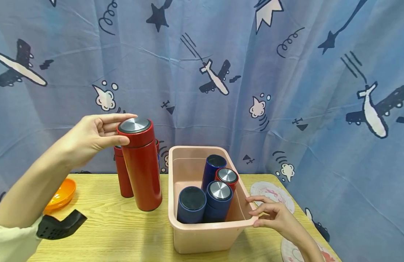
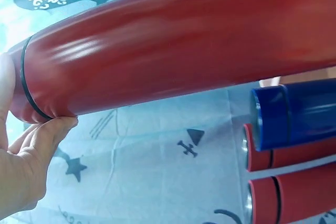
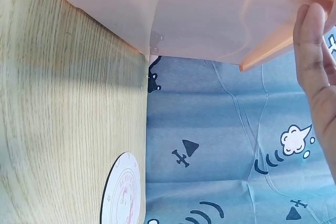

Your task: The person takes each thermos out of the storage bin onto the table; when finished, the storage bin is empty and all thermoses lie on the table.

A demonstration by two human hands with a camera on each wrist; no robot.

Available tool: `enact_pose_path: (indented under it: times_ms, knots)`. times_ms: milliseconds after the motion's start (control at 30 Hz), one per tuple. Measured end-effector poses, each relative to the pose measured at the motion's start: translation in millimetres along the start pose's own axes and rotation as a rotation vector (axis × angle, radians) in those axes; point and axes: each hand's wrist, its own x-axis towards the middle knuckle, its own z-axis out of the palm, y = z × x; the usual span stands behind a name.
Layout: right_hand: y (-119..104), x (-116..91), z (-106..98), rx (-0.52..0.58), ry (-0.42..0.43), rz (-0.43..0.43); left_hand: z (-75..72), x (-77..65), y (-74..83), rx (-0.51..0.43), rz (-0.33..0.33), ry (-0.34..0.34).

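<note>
My left hand [image 1: 87,136] grips a red thermos [image 1: 142,171] round its lid, thumb in front and fingers behind. The thermos is upright with a silver disc on top and appears raised off the table. In the left wrist view, the red thermos [image 2: 173,45] lies across the upper part, with the left hand [image 2: 31,156] at its lid end. On the right, my right hand [image 1: 275,214] pinches the rim of a pink plastic bin [image 1: 205,238]. Inside the bin stand several thermoses, including a dark blue one [image 1: 192,203] and a red one [image 1: 228,176].
Behind the held thermos stand another red thermos [image 1: 124,176] and a blue thermos [image 2: 299,114], partly hidden. An orange bowl [image 1: 62,194] sits at the left. Round white mats [image 1: 274,193] lie along the table's right side. A patterned blue curtain [image 1: 202,120] hangs behind the table [image 1: 116,233].
</note>
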Motion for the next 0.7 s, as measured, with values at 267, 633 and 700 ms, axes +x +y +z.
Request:
enact_pose_path:
  times_ms: [267, 633, 700]
  knots:
    - [0, 0, 0, 0.006, -0.004, -0.009, 3.5, -13.1, -25.1, -0.137, 0.048, -0.015]
    - [1, -1, 0, 0.01, 0.005, 0.015, 15.0, -35.5, -57.4, -0.109, 0.051, -0.053]
    - [1, 0, 1, 0.023, 0.002, 0.02, 16.8, -39.6, -63.1, -0.106, 0.048, -0.07]
